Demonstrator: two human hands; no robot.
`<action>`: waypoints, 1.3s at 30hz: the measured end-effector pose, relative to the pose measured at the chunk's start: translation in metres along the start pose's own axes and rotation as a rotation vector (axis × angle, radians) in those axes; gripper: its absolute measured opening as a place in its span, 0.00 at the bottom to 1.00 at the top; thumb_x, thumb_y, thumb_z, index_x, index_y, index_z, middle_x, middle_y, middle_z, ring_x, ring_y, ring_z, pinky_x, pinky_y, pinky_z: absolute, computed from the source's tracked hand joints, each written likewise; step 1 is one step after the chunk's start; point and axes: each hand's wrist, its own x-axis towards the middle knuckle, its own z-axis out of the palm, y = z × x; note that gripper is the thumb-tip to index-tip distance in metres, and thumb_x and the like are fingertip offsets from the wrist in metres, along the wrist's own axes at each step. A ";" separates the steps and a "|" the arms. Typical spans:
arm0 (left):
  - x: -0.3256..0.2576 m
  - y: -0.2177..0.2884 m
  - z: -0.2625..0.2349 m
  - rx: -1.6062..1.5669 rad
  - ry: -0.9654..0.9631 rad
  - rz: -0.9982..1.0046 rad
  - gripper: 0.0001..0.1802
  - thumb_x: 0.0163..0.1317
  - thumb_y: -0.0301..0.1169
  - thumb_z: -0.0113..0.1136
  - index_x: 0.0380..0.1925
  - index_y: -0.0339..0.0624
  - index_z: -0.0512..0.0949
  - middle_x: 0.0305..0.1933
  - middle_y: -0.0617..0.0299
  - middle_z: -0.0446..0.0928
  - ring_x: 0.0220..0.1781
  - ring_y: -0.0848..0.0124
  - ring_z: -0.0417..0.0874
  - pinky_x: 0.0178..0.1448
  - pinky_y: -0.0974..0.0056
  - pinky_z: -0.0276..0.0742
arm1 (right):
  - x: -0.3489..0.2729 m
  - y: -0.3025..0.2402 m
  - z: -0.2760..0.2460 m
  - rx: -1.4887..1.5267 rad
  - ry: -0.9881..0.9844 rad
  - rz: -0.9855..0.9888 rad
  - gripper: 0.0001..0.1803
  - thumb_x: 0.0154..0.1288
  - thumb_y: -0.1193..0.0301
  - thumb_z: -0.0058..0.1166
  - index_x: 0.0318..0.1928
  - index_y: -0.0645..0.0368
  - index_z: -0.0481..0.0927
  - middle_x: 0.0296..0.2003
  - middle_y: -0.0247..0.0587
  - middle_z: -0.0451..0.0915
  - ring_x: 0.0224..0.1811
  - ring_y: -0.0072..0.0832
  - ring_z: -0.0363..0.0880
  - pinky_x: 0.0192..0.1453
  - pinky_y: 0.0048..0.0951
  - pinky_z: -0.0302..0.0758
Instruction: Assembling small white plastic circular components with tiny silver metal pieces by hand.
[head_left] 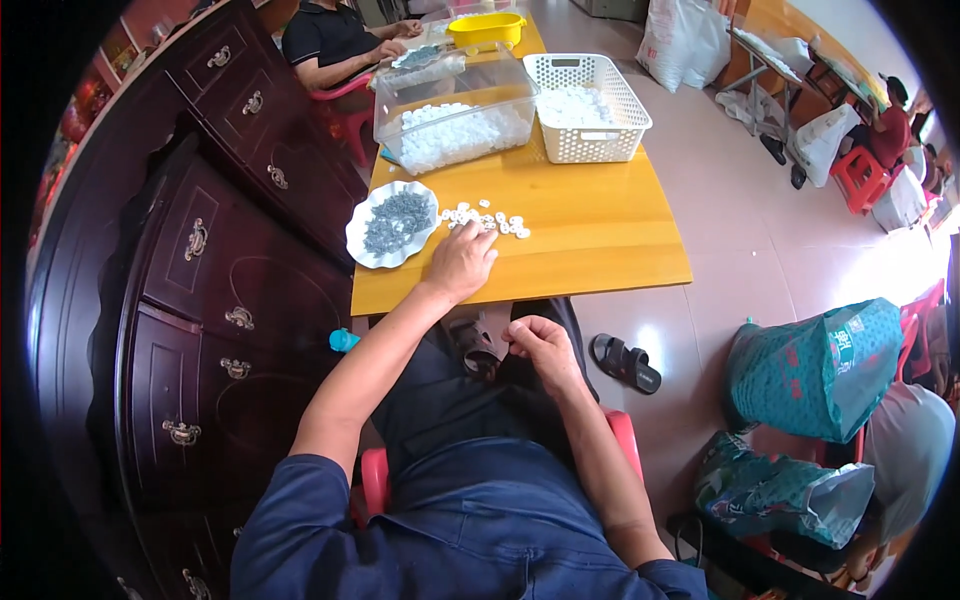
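Head view: small white pieces [512, 226] are being touched on the bench [570, 262] by the left hand [462, 266].

The pieces, being spread loosely beside a scalloped plate [372, 258] of grey bits [397, 222], are being judged light, stiff and perhaps slippery, with little fragility; a hold at the outer edges, between thumb and fingertip, is being favoured. The left forearm is being stretched forward, palm down, its fingers being rested at the near side of the cluster; whether a piece is being gripped cannot be told. The right hand [543, 352] is being held over the lap, apart from the bench, its grip being closed thumb to forefinger; whether anything tiny is being pinched cannot be told.
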 end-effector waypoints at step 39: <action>-0.077 0.030 -0.009 -0.102 0.235 0.223 0.13 0.50 0.29 0.71 0.37 0.44 0.83 0.38 0.63 0.78 0.44 0.62 0.80 0.47 0.58 0.79 | -0.003 0.052 0.008 -0.104 -0.117 0.074 0.08 0.70 0.66 0.58 0.38 0.58 0.84 0.33 0.30 0.84 0.30 0.15 0.76 0.36 0.18 0.71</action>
